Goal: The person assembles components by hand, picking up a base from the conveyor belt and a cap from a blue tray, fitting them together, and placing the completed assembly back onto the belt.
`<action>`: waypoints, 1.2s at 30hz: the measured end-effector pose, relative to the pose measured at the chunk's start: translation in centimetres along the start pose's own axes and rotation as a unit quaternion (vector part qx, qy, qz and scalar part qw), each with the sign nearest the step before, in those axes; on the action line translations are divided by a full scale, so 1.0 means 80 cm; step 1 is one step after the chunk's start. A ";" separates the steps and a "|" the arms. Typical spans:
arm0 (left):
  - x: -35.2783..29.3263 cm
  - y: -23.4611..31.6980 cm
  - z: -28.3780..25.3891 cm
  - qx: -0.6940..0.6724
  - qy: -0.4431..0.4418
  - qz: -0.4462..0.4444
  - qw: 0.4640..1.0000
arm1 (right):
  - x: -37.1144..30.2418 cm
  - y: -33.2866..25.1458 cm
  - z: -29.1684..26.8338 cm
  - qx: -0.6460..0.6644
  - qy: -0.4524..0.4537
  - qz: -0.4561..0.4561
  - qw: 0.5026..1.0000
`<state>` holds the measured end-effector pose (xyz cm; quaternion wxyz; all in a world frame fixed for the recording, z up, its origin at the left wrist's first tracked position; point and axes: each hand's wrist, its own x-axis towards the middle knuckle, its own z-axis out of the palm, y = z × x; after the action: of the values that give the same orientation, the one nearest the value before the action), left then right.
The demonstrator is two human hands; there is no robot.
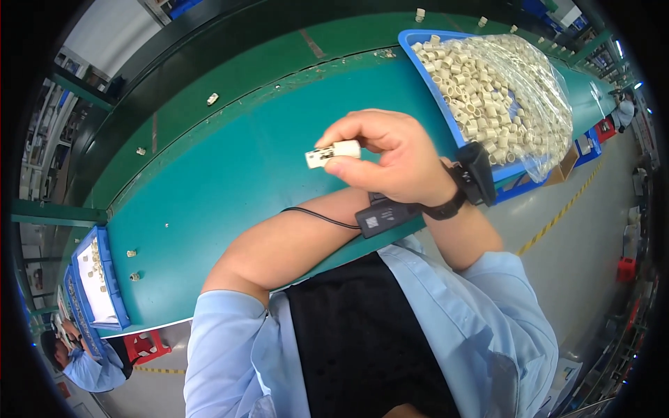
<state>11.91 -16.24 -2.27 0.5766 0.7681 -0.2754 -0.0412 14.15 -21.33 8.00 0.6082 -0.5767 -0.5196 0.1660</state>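
Right hand (391, 155) pinches the cream part (327, 155), probably light and stiff, best held at its round end (348, 148); hidden left hand, I cannot tell.

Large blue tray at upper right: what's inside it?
The tray holds heaped short cream tubes, with crumpled clear plastic along the right side. The heap hides most of the tray's floor; anything beneath can't be seen.

Bright, even light fills the view; fisheye edges warp.
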 end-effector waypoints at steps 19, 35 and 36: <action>-0.217 0.052 -0.120 -0.074 0.462 -0.176 0.866 | 0.264 0.202 -0.195 -0.723 -0.070 0.249 0.640; -0.245 0.059 -0.147 -0.359 0.526 -0.101 0.764 | 0.220 0.103 0.022 -0.226 -0.322 0.036 0.919; -0.247 0.061 -0.150 -0.382 0.526 -0.087 0.755 | 0.197 0.081 0.053 -0.216 -0.354 0.029 0.909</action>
<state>-2.02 2.49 1.10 0.8701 0.4050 0.1781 0.2173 19.64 -4.65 8.41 0.2396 -0.6123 -0.7070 0.2605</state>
